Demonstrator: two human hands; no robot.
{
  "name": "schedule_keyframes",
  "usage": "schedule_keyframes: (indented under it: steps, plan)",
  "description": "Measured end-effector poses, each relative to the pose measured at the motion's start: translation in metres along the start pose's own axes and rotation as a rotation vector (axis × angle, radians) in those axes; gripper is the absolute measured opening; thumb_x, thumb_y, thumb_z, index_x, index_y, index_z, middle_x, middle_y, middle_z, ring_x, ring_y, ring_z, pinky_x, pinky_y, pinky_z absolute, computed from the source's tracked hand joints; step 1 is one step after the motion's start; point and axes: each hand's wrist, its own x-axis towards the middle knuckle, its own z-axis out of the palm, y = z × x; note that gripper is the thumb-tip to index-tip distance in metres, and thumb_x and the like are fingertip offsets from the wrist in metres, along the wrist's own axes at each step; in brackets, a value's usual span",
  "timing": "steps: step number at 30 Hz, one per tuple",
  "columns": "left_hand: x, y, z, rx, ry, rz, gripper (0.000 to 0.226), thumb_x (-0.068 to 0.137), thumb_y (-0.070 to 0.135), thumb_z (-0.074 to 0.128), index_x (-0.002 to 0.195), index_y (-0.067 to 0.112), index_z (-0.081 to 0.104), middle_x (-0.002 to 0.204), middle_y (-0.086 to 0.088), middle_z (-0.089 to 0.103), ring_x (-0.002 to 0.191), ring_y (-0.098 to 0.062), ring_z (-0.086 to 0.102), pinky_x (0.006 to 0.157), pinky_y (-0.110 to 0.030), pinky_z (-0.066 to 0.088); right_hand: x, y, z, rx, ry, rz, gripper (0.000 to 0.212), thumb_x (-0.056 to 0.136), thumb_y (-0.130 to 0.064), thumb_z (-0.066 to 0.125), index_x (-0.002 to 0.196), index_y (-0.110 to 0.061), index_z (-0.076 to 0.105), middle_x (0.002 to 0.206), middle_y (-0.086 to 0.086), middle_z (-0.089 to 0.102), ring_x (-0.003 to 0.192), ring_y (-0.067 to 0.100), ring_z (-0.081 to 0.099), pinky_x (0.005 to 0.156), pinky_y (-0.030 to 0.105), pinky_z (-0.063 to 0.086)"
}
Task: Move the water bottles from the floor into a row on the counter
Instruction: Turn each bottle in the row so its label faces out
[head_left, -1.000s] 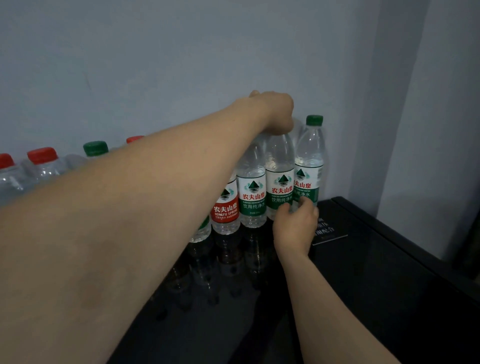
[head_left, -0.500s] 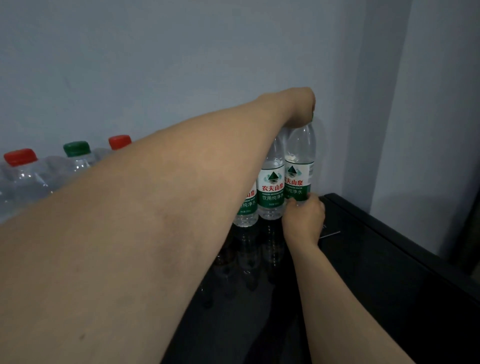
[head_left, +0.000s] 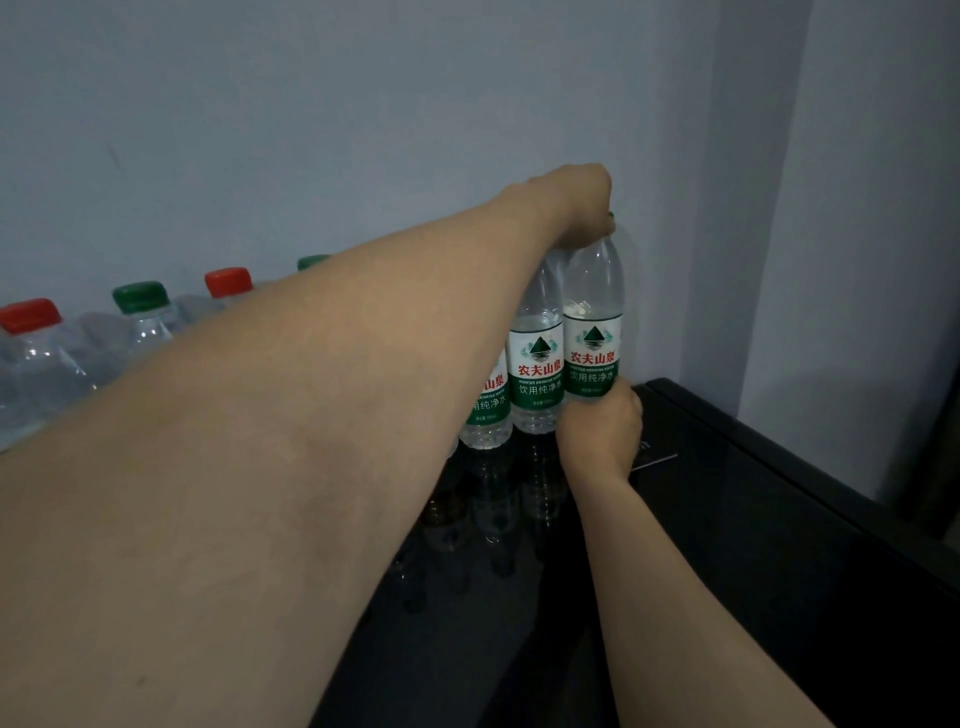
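While both hands are working at the right end of the row, the end bottle is standing upright on the black glossy surface, touching its green-labelled neighbour on the left. The left hand is reaching across from the left with its fingers curled down over the cap, which is showing only as a green sliver. The right hand is gripping the bottle's base, fingers wrapped round the lower label edge. Right of this bottle, open dark surface is running out to a raised rim along the back right edge, beside a wall corner. A pale printed marking is lying just beyond the right hand; its text is too small to read. The left forearm is covering most of the row: a third green label is half hidden, and further left only a green cap, a red cap, a green cap and a red cap with clear shoulders are showing, the last bottle being cut off by the frame edge. Bottle reflections are appearing dimly in the gloss.
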Motion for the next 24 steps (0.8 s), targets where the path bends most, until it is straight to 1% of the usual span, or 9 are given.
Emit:
schedule_keyframes:
  steps: [3, 5, 8, 10, 11, 13, 19, 22, 24]
  plan:
    - [0.002, -0.001, 0.002, -0.011, 0.002, -0.012, 0.031, 0.095, 0.029, 0.052, 0.111, 0.005, 0.062, 0.117, -0.015, 0.063, 0.109, -0.031, 0.058, 0.086, -0.032, 0.045, -0.001, -0.001, 0.000, 0.007, 0.001, -0.007, 0.030, 0.089, -0.008, 0.059, 0.118, -0.005, 0.054, 0.120, 0.011, 0.054, 0.099, 0.024, 0.057, 0.081, 0.034, 0.047]
    - [0.003, -0.002, 0.003, -0.016, -0.001, -0.018, 0.027, 0.095, 0.030, 0.052, 0.105, 0.007, 0.062, 0.115, -0.015, 0.063, 0.107, -0.031, 0.058, 0.085, -0.033, 0.044, -0.001, -0.002, 0.001, 0.003, 0.002, -0.013, 0.030, 0.088, -0.008, 0.059, 0.118, -0.005, 0.054, 0.120, 0.010, 0.054, 0.100, 0.024, 0.057, 0.080, 0.033, 0.047]
    - [0.004, -0.002, 0.004, -0.013, 0.008, -0.027, 0.020, 0.095, 0.032, 0.053, 0.091, 0.013, 0.054, 0.109, -0.014, 0.063, 0.105, -0.032, 0.058, 0.085, -0.034, 0.044, -0.001, -0.001, 0.001, 0.001, 0.000, -0.032, 0.031, 0.088, -0.006, 0.058, 0.118, -0.005, 0.054, 0.118, 0.009, 0.055, 0.097, 0.021, 0.057, 0.076, 0.030, 0.045]
    - [0.003, -0.002, 0.005, -0.014, 0.016, -0.031, 0.020, 0.095, 0.033, 0.053, 0.088, 0.015, 0.050, 0.102, -0.011, 0.060, 0.104, -0.032, 0.058, 0.084, -0.034, 0.043, -0.001, 0.000, 0.001, 0.008, -0.005, -0.036, 0.032, 0.087, -0.005, 0.058, 0.119, -0.005, 0.054, 0.118, 0.009, 0.055, 0.097, 0.021, 0.056, 0.078, 0.032, 0.047]
    - [0.003, -0.003, 0.005, -0.015, 0.020, -0.035, 0.019, 0.095, 0.034, 0.053, 0.088, 0.016, 0.050, 0.101, -0.010, 0.060, 0.103, -0.031, 0.058, 0.084, -0.033, 0.043, -0.001, 0.001, 0.001, 0.009, -0.006, -0.036, 0.032, 0.087, -0.005, 0.058, 0.119, -0.005, 0.053, 0.118, 0.008, 0.055, 0.097, 0.020, 0.056, 0.078, 0.032, 0.046]
    - [0.002, -0.003, 0.006, -0.012, 0.029, -0.044, 0.019, 0.096, 0.035, 0.053, 0.091, 0.016, 0.052, 0.107, -0.011, 0.062, 0.103, -0.031, 0.057, 0.083, -0.033, 0.041, -0.001, 0.001, 0.001, 0.006, 0.000, -0.038, 0.033, 0.087, -0.004, 0.058, 0.120, -0.005, 0.053, 0.119, 0.008, 0.054, 0.096, 0.018, 0.054, 0.078, 0.031, 0.045]
    - [0.000, -0.003, 0.007, 0.002, 0.057, -0.071, 0.021, 0.096, 0.035, 0.051, 0.094, 0.014, 0.054, 0.115, -0.012, 0.063, 0.107, -0.032, 0.057, 0.082, -0.032, 0.038, -0.001, -0.001, 0.001, -0.002, -0.002, -0.046, 0.032, 0.088, -0.005, 0.057, 0.120, -0.005, 0.053, 0.119, 0.008, 0.054, 0.099, 0.022, 0.057, 0.078, 0.031, 0.046]
    - [-0.001, -0.003, 0.010, 0.013, 0.075, -0.091, 0.027, 0.097, 0.036, 0.050, 0.106, 0.012, 0.059, 0.119, -0.012, 0.062, 0.111, -0.032, 0.055, 0.088, -0.033, 0.037, -0.002, 0.000, 0.001, 0.003, -0.009, -0.049, 0.032, 0.088, -0.005, 0.057, 0.120, -0.006, 0.052, 0.120, 0.008, 0.054, 0.099, 0.022, 0.057, 0.080, 0.034, 0.049]
    - [-0.002, -0.002, 0.012, 0.029, 0.086, -0.101, 0.031, 0.097, 0.036, 0.049, 0.112, 0.012, 0.060, 0.123, -0.011, 0.061, 0.115, -0.032, 0.054, 0.093, -0.034, 0.037, -0.002, 0.000, 0.001, 0.007, -0.010, -0.049, 0.033, 0.088, -0.005, 0.056, 0.121, -0.006, 0.052, 0.120, 0.008, 0.054, 0.099, 0.021, 0.057, 0.079, 0.033, 0.049]
